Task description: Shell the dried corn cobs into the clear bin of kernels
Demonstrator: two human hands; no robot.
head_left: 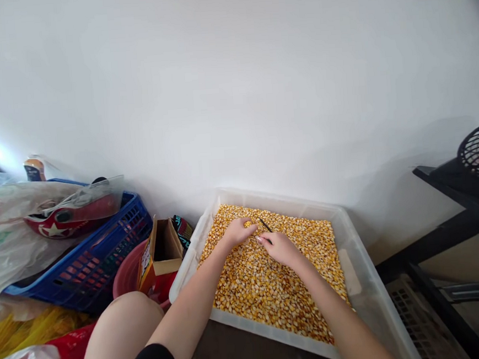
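Observation:
A translucent plastic bin [355, 248] holds a broad layer of yellow and white corn kernels [273, 293]. Over its far half, my left hand [238, 232] is curled around a small yellow clump of corn kernels [248, 223]; I cannot tell whether they are loose or on a cob. Just to the right, my right hand [281, 248] pinches a thin black stick [264, 224], whose far end points up and left past the fingers. The two hands are close together, thumbs facing each other. My right palm hides part of the stick.
Left of the bin stand an opened cardboard box [166, 249], a pink basin [126, 268] and a blue basket [92, 263] holding a red helmet [76, 217]. Plastic bags [12, 236] crowd the far left. A black metal frame [435, 247] is at right; a white wall [232, 91] rises behind.

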